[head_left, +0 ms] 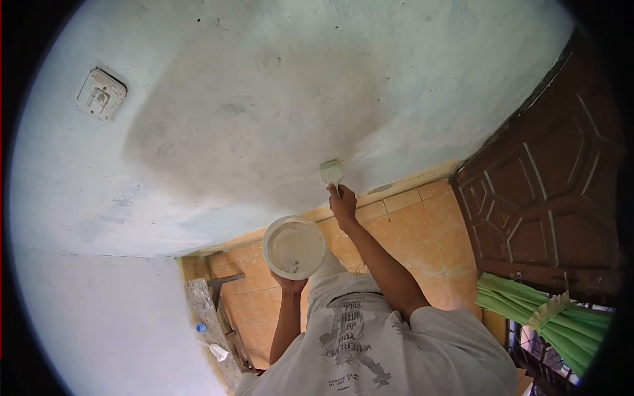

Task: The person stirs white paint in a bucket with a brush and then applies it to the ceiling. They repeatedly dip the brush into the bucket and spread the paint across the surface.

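My right hand [342, 206] is closed round the handle of a wide, pale paintbrush [331, 172], its bristles up against the lower part of the wall [429, 86]. Around and above the brush spreads a large darker, damp-looking patch [264, 112] on the pale blue-green surface. My left hand [289, 283] holds a round white tub [265, 247] from below, at waist height near the wall. Whitish residue coats the inside of the tub, with a little greyish matter at its bottom. Most of the left fingers are hidden under the tub.
A dirty switch plate [102, 94] sits on the wall at upper left. Orange floor tiles [409, 231] lie below. On the right are a brown panelled door [535, 178] and a tied green curtain [548, 317]. A worn wooden bench [211, 317] bearing a blue cap [201, 327] stands at lower left.
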`<action>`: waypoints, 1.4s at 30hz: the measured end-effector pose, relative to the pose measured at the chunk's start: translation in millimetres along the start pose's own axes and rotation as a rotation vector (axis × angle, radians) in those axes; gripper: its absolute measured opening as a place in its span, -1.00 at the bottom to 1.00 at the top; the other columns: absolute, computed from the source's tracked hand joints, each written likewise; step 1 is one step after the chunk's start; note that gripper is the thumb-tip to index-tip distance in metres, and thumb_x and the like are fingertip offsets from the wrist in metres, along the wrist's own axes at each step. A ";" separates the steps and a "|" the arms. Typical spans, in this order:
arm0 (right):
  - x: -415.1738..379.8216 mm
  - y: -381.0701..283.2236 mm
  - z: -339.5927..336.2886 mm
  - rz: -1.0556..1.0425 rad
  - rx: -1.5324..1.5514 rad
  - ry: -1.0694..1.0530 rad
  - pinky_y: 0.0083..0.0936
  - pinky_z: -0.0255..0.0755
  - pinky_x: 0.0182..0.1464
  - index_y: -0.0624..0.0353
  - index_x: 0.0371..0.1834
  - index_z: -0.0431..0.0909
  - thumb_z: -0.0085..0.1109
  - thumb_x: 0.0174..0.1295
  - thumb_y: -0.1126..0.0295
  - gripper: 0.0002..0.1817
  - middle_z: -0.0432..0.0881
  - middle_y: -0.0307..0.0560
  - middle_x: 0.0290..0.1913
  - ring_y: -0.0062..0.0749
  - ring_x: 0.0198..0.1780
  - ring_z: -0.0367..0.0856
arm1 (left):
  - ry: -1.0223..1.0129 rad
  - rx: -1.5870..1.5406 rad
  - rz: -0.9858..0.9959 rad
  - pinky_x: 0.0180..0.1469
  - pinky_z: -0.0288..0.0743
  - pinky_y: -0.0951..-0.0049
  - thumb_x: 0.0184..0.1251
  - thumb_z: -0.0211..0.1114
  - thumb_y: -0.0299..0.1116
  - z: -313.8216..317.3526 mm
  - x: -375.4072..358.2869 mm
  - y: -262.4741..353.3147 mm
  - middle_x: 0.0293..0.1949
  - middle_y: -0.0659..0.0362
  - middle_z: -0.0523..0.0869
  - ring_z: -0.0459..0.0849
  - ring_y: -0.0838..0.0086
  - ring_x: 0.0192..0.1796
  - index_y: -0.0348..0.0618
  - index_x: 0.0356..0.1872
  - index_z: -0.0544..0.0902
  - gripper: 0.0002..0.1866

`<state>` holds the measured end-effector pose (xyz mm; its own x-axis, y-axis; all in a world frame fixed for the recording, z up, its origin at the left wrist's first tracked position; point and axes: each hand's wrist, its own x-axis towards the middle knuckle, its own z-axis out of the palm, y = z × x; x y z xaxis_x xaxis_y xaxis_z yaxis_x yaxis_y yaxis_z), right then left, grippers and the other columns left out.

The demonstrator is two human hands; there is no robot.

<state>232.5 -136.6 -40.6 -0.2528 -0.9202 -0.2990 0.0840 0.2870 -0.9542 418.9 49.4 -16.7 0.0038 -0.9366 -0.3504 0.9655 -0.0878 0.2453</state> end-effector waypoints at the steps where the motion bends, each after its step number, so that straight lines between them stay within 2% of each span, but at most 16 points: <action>1: -0.6 10.5 -6.1 0.000 -0.043 -0.017 -0.46 0.32 -0.46 0.24 -0.24 0.72 0.25 0.54 0.17 -0.66 0.52 -0.28 -0.61 -0.61 -0.58 0.43 | -0.019 -0.004 -0.016 0.34 0.42 -0.60 0.51 0.02 0.44 0.5 0.9 -4.2 0.56 0.00 0.40 0.41 -0.18 0.52 0.05 0.61 0.32 -0.13; 2: -1.2 16.9 -11.7 0.004 -0.083 -0.035 -0.48 0.31 -0.48 0.24 -0.21 0.73 0.25 0.55 0.17 -0.67 0.52 -0.30 -0.61 -0.63 -0.59 0.41 | -0.033 -0.005 -0.031 0.36 0.41 -0.60 0.51 0.03 0.43 0.9 0.1 -7.1 0.56 0.00 0.40 0.41 -0.17 0.53 0.05 0.61 0.32 -0.13; 5: -2.2 33.2 -25.8 0.115 -0.117 -0.060 -0.48 0.30 -0.50 0.24 -0.16 0.76 0.24 0.56 0.16 -0.67 0.52 -0.30 -0.60 -0.64 -0.60 0.40 | -0.041 0.115 0.012 0.51 0.44 -0.19 0.57 -0.01 0.31 -1.8 -2.7 -17.3 0.51 0.08 0.51 0.48 0.05 0.52 0.04 0.59 0.39 -0.24; 8: 3.5 28.6 -23.7 0.128 -0.106 -0.117 -0.47 0.30 -0.50 0.25 -0.14 0.77 0.24 0.56 0.15 -0.66 0.53 -0.29 -0.60 -0.62 -0.60 0.40 | -0.062 0.102 -0.020 0.50 0.45 -0.18 0.56 -0.01 0.33 2.6 -4.6 -18.2 0.50 0.09 0.52 0.49 0.06 0.52 0.05 0.58 0.40 -0.23; 11: 18.3 16.4 -20.3 0.014 -0.095 -0.185 -0.48 0.31 -0.50 0.28 -0.14 0.76 0.26 0.55 0.16 -0.65 0.53 -0.28 -0.60 -0.61 -0.60 0.41 | -0.086 0.133 -0.009 0.50 0.45 -0.18 0.56 -0.01 0.33 4.2 -0.2 -17.0 0.50 0.10 0.52 0.48 0.06 0.52 0.05 0.59 0.39 -0.22; 14: 17.2 -3.8 -22.9 0.110 -0.203 -0.172 -0.49 0.32 -0.49 0.29 -0.17 0.76 0.27 0.51 0.18 -0.66 0.54 -0.27 -0.60 -0.60 -0.59 0.42 | -0.023 0.100 0.017 0.52 0.43 -0.17 0.56 -0.01 0.33 -7.0 5.0 -12.9 0.52 0.10 0.50 0.46 0.07 0.53 0.05 0.59 0.39 -0.22; 18: 14.4 -17.3 -25.7 0.250 -0.070 -0.146 -0.48 0.33 -0.49 0.27 -0.26 0.76 0.29 0.48 0.21 -0.69 0.56 -0.23 -0.58 -0.58 -0.58 0.44 | -0.117 0.125 0.022 0.54 0.40 -0.17 0.57 -0.02 0.33 -13.6 6.0 -6.5 0.53 0.10 0.48 0.44 0.07 0.55 0.05 0.60 0.38 -0.22; 21: 21.0 -26.8 -15.7 0.152 -0.112 -0.124 -0.50 0.32 -0.51 0.26 -0.26 0.76 0.28 0.50 0.21 -0.69 0.56 -0.23 -0.59 -0.60 -0.59 0.44 | -0.106 0.121 0.045 0.55 0.39 -0.16 0.57 -0.02 0.33 -16.2 5.7 -1.5 0.54 0.10 0.48 0.43 0.07 0.56 0.05 0.60 0.38 -0.22; 24: 18.8 -25.7 -7.5 0.118 -0.033 -0.077 -0.34 0.42 -0.40 0.29 -0.43 0.72 0.33 0.43 0.19 -0.63 0.64 -0.14 -0.60 -0.45 -0.55 0.57 | -0.117 0.115 0.060 0.55 0.39 -0.16 0.58 -0.03 0.32 -12.0 3.7 3.1 0.54 0.10 0.48 0.43 0.06 0.56 0.05 0.60 0.38 -0.23; 30: 24.3 -0.3 -10.0 -0.018 -0.082 -0.082 -0.30 0.40 -0.39 0.32 -0.45 0.68 0.34 0.44 0.16 -0.58 0.60 -0.11 -0.63 -0.43 -0.57 0.53 | -0.061 0.124 0.090 0.53 0.41 -0.14 0.59 -0.04 0.31 -17.1 5.2 7.9 0.52 0.11 0.50 0.46 0.07 0.54 0.03 0.58 0.39 -0.24; 33: 18.8 11.2 -14.0 -0.051 -0.140 -0.097 -0.44 0.38 -0.42 0.26 -0.27 0.74 0.29 0.51 0.17 -0.66 0.61 -0.22 -0.57 -0.57 -0.53 0.52 | -0.071 0.104 0.072 0.53 0.42 -0.13 0.59 -0.03 0.30 -15.8 6.4 5.3 0.51 0.11 0.51 0.46 0.09 0.53 0.03 0.58 0.39 -0.24; 36: 11.7 34.3 -20.2 -0.150 -0.357 -0.055 -0.35 0.46 -0.33 0.28 -0.27 0.73 0.28 0.49 0.14 -0.63 0.67 -0.14 -0.53 -0.45 -0.48 0.61 | -0.080 0.081 0.076 0.52 0.43 -0.13 0.59 -0.02 0.30 -12.2 6.0 0.3 0.51 0.11 0.51 0.47 0.09 0.53 0.01 0.58 0.39 -0.24; 37: 10.7 42.3 -21.9 -0.108 -0.354 -0.061 -0.28 0.50 -0.28 0.32 -0.29 0.70 0.28 0.48 0.12 -0.59 0.71 -0.07 -0.50 -0.35 -0.46 0.65 | -0.082 0.081 0.091 0.52 0.44 -0.13 0.59 -0.02 0.30 -11.7 5.4 -3.5 0.50 0.11 0.52 0.48 0.09 0.52 0.01 0.58 0.39 -0.24; 40: 17.5 49.9 -23.3 -0.004 -0.384 -0.059 -0.28 0.46 -0.31 0.35 -0.31 0.67 0.27 0.50 0.12 -0.57 0.70 -0.07 -0.50 -0.36 -0.49 0.60 | -0.070 0.083 0.114 0.51 0.44 -0.12 0.59 -0.02 0.30 -11.4 4.0 -8.5 0.50 0.12 0.52 0.49 0.09 0.51 0.01 0.57 0.40 -0.24; 42: 19.4 24.7 -22.2 -0.234 -0.348 0.007 -0.30 0.41 -0.33 0.34 -0.34 0.64 0.27 0.51 0.13 -0.57 0.66 -0.10 -0.53 -0.40 -0.51 0.53 | -0.047 0.073 0.104 0.51 0.45 -0.12 0.59 -0.03 0.30 -15.5 -6.3 -13.7 0.50 0.12 0.52 0.49 0.09 0.51 0.02 0.57 0.40 -0.25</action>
<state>208.3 -141.5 -70.1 -0.2335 -0.9696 -0.0731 -0.3066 0.1447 -0.9408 409.8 61.7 -31.9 0.0887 -0.9567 -0.2771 0.9391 -0.0124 0.3435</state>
